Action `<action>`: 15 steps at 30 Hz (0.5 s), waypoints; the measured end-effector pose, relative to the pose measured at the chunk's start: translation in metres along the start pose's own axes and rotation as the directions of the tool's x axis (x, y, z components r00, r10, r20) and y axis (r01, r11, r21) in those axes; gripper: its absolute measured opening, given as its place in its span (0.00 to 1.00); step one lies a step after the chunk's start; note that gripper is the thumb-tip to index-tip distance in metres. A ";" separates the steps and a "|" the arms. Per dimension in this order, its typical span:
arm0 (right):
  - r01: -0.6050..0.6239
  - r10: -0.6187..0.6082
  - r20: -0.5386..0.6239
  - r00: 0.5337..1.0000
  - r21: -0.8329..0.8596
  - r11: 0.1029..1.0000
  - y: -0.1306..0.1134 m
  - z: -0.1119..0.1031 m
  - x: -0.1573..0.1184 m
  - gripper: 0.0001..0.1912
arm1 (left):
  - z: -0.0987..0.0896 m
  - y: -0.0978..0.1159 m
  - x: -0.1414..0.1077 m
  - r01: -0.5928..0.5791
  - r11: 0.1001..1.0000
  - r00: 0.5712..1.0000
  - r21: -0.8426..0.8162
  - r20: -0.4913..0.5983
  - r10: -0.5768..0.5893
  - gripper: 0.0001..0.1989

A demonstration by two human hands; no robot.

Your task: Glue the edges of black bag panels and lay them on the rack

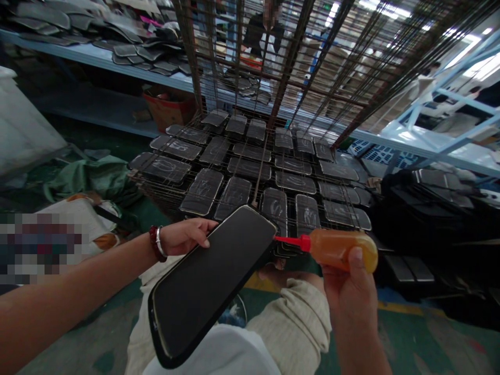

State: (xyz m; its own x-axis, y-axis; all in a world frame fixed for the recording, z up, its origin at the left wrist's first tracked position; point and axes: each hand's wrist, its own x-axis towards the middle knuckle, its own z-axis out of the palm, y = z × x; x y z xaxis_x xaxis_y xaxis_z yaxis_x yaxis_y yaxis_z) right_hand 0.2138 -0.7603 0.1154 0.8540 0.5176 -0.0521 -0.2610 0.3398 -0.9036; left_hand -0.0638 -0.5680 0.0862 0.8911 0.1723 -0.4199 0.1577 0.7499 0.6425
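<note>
My left hand (183, 237) grips the upper edge of a flat black rounded-rectangular panel (207, 284) with a pale rim. My right hand (351, 307) holds an amber squeeze bottle (344, 251) on its side. The bottle's red nozzle (291, 240) reaches the panel's upper right corner, touching it or very nearly so. Behind them, a wire drying rack (250, 172) holds several similar black panels in rows, marked with pale streaks. The panel's underside is hidden.
My knees in beige trousers (292, 328) lie below the hands. A blue shelf (97, 60) behind the rack bears piles of dark panels (156, 57). A green cloth (89, 179) lies at the left, a black heap (422, 208) at the right, and a person (261, 36) stands beyond the rack.
</note>
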 end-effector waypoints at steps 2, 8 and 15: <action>-0.023 0.023 0.007 1.000 -0.003 1.000 0.000 0.001 -0.005 0.19 | -0.001 -0.001 0.001 -0.008 1.000 1.000 -0.008 -0.009 0.008 0.28; -0.082 0.082 0.046 0.996 -0.016 0.997 0.001 0.002 -0.019 0.21 | -0.003 -0.005 0.002 -0.025 0.999 1.000 -0.023 -0.017 0.025 0.27; -0.114 0.116 0.092 0.989 -0.026 0.993 0.006 0.003 -0.034 0.22 | -0.002 -0.008 0.002 -0.037 0.999 0.998 -0.038 -0.049 0.035 0.25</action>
State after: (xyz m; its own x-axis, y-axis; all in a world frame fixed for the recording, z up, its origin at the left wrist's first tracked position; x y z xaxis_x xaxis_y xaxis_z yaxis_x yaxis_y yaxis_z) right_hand 0.1820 -0.7734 0.1131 0.7729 0.6236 -0.1172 -0.3452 0.2583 -0.9023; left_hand -0.0640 -0.5721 0.0790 0.8741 0.2298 -0.4280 0.1081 0.7669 0.6326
